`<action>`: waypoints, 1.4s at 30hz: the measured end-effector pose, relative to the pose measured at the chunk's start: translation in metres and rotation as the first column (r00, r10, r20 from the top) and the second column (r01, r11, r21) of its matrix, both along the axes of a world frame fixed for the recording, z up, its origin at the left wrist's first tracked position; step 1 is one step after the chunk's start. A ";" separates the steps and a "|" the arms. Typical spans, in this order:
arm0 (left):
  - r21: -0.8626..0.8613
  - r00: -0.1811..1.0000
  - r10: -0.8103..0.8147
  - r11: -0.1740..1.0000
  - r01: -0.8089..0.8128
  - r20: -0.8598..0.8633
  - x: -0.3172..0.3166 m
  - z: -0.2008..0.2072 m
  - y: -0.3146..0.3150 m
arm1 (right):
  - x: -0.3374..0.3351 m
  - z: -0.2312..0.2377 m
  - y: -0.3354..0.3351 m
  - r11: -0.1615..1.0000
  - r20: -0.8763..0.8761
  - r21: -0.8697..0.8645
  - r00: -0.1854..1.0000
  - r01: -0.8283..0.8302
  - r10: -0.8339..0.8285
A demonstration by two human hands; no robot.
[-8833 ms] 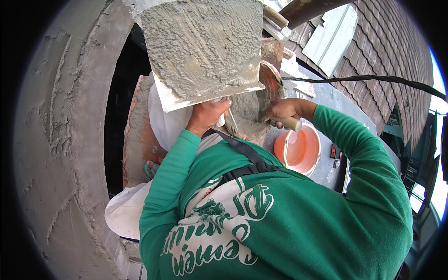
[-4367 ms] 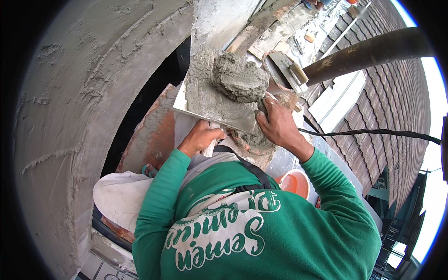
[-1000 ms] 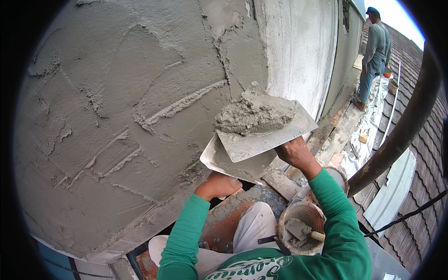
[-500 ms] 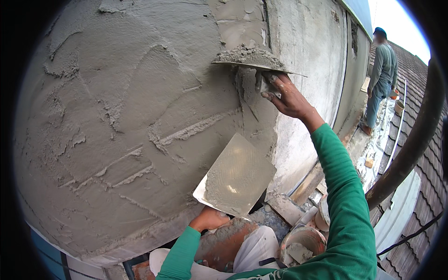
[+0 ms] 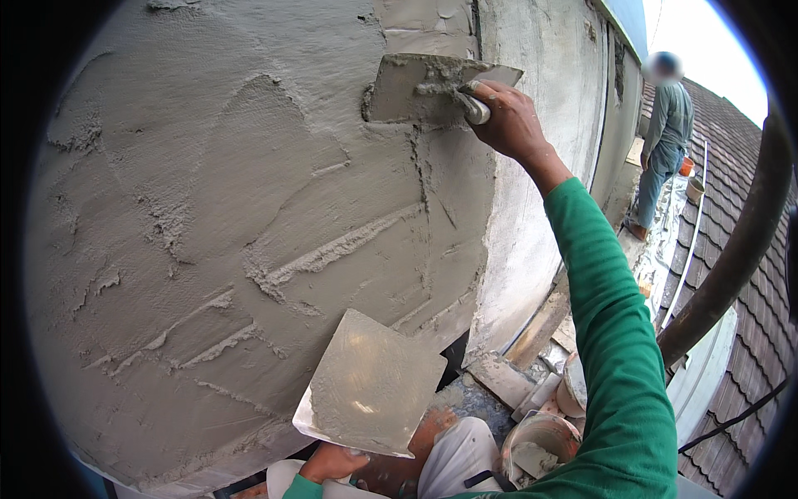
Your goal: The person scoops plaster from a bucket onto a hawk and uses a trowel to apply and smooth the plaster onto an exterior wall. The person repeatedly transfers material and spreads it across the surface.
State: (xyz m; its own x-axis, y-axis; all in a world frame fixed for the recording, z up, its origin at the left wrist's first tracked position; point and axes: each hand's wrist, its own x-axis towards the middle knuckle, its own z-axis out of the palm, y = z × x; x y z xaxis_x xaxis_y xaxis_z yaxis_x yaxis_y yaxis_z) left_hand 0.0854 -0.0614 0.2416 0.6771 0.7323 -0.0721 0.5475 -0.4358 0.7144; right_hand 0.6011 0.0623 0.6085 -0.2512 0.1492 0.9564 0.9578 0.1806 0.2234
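My right hand [image 5: 509,121] is closed round the handle of a plastering trowel [image 5: 405,86]. The trowel's wide blade lies against the upper part of the wall [image 5: 208,241], which is coated in wet grey mortar with ridges and rough patches. Low in front of me, my left hand [image 5: 335,461] grips a mortar hawk [image 5: 366,384] from beneath, its fingers partly hidden by the plate. A thin film of wet mortar covers the plate. Right of the wet coat stands a strip of bare whitish wall [image 5: 532,166].
A bucket [image 5: 540,445] with mortar stands by my knee, a second pail [image 5: 572,387] behind it. A dark curved pipe [image 5: 731,249] crosses at the right over roof tiles [image 5: 748,358]. Another person [image 5: 665,141] stands on the ledge farther off, near small buckets [image 5: 695,191].
The trowel, which carried a heap of mortar on a level blade, is now turned flat to the wall, with the heap gone from view. The hawk has dropped lower and to the left.
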 end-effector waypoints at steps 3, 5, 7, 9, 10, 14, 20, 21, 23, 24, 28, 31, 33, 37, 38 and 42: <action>-0.022 0.993 -0.098 0.995 0.096 -0.072 -0.002 0.000 0.001 | 0.003 0.023 0.000 0.998 0.014 -0.019 0.999 0.052 -0.052; -0.042 0.992 -0.107 0.994 0.105 -0.062 0.002 -0.001 0.007 | 0.003 0.039 0.001 0.995 -0.005 -0.070 0.998 0.068 -0.068; -0.064 0.993 -0.117 0.991 0.116 -0.010 0.008 -0.005 0.013 | 0.004 0.054 0.001 0.993 0.023 -0.064 0.995 0.099 -0.098; -0.063 0.993 -0.112 0.991 0.114 0.035 0.015 -0.012 0.020 | 0.007 0.071 0.002 0.992 0.050 -0.067 0.993 0.107 -0.104; -0.058 0.990 -0.119 0.991 0.123 0.070 0.019 -0.015 0.025 | 0.008 0.077 0.003 0.998 0.061 -0.014 0.996 0.069 -0.068; -0.054 0.979 -0.200 0.979 0.198 -0.036 0.026 -0.029 0.040 | 0.018 0.111 0.011 0.999 0.076 0.014 0.996 0.042 -0.043; -0.089 0.994 -0.092 0.992 0.086 -0.065 0.026 -0.058 0.037 | 0.036 0.168 0.024 0.996 -0.003 -0.074 0.999 -0.046 0.046; -0.107 0.995 -0.081 0.992 0.073 -0.066 0.026 -0.060 0.037 | 0.040 0.177 0.024 0.992 -0.004 -0.106 0.998 -0.062 0.062; -0.145 0.996 -0.059 0.988 0.048 -0.068 0.026 -0.062 0.038 | 0.045 0.188 0.028 0.983 -0.069 -0.117 0.988 -0.144 0.137; -0.154 0.996 -0.051 0.987 0.039 -0.071 0.026 -0.062 0.037 | 0.048 0.195 0.029 0.961 -0.127 -0.170 0.972 -0.219 0.199; -0.181 0.996 -0.018 0.984 0.002 -0.089 0.024 -0.059 0.035 | 0.065 0.208 0.037 0.952 -0.277 -0.226 0.951 -0.206 0.140; -0.195 0.995 -0.001 0.981 -0.019 -0.102 0.023 -0.057 0.031 | 0.082 0.214 0.042 0.936 -0.403 -0.281 0.911 -0.212 0.085; -0.199 0.994 0.006 0.980 -0.028 -0.111 0.021 -0.057 0.029 | 0.091 0.215 0.043 0.918 -0.460 -0.313 0.884 -0.243 0.077; -0.204 0.993 0.024 0.978 -0.048 -0.118 0.015 -0.057 0.021 | 0.100 0.201 0.043 0.931 -0.535 -0.254 0.840 -0.263 0.092; -0.204 0.993 0.028 0.978 -0.052 -0.118 0.013 -0.058 0.019 | 0.102 0.194 0.042 0.930 -0.571 -0.243 0.816 -0.277 0.093; -0.196 0.992 0.035 0.979 -0.059 -0.122 0.006 -0.057 0.009 | 0.109 0.167 0.039 0.920 -0.658 -0.247 0.749 -0.305 0.072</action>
